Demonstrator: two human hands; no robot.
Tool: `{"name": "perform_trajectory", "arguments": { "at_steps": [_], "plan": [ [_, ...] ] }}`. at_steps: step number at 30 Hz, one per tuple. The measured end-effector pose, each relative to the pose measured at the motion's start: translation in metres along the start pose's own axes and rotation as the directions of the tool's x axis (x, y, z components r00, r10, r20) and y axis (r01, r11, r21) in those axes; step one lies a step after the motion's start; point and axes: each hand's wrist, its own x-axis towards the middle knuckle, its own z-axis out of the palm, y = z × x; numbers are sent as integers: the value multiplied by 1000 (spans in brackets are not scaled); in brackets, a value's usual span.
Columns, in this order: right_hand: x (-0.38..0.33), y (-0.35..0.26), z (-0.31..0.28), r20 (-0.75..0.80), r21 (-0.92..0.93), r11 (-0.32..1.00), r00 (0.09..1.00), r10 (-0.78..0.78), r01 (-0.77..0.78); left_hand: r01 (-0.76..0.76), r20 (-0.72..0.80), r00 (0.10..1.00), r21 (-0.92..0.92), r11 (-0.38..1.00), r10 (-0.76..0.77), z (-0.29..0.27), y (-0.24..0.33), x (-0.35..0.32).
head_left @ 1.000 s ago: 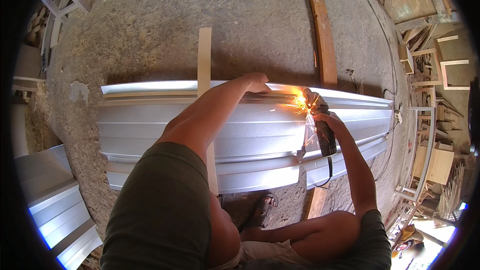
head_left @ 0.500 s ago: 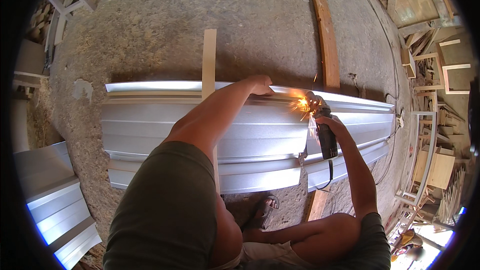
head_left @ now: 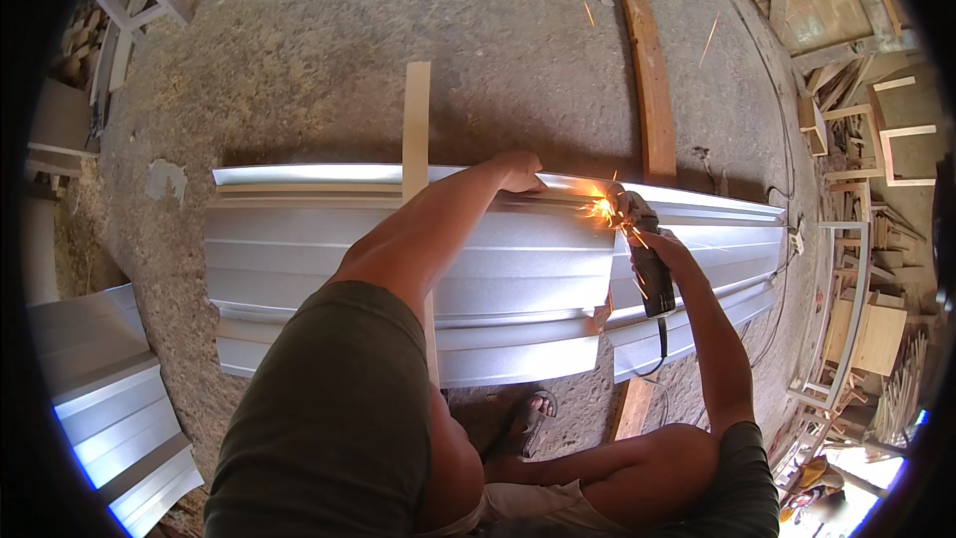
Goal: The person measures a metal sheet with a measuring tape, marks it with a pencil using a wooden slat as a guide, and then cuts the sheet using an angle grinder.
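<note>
A ribbed silver roofing sheet (head_left: 398, 249) lies across wooden strips low over the floor, with a cut running through its near ribs on the right. Orange sparks (head_left: 604, 207) burst at the far ribs, where the head of a dark angle grinder (head_left: 652, 284) meets the metal. My right hand (head_left: 671, 249) is wrapped round the grinder's body, and its cord hangs from the near end. My left hand (head_left: 520, 171) grips the sheet's far raised edge, left of the sparks; its fingertips are partly hidden.
A pale wooden strip (head_left: 416, 120) crosses the sheet under my left arm. One long timber (head_left: 652, 110) runs beneath the right part. More ribbed sheets (head_left: 119, 418) lie at left. Wooden frames (head_left: 832, 319) and scraps line the right side, near cables. My sandalled foot (head_left: 528, 418) is close to the sheet.
The grinder has shifted very slightly nearer to me and right, along with my right hand. Spark streaks now fly farther out over the floor. My left hand stays in place.
</note>
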Motion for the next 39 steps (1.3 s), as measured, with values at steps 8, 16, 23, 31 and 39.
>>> {"name": "perform_trajectory", "arguments": {
  "at_steps": [8,16,23,31,39],
  "plan": [
    [-1,-2,0,-66,-70,997,998,9,-13,27,-6,1000,-26,999,-27,-1,4,-3],
    [2,-6,1,-48,-55,998,999,-4,2,29,21,999,-32,999,-29,-4,5,-5],
    [3,-5,1,-24,-51,998,999,-33,32,33,16,999,-22,999,-33,-4,9,-5],
    [7,-7,2,-38,-63,997,998,-54,52,0,-10,1000,35,999,0,0,0,-3],
    [8,-16,0,-55,-82,991,992,-113,108,5,-20,1000,63,998,-4,2,2,-1]
  ]
}}
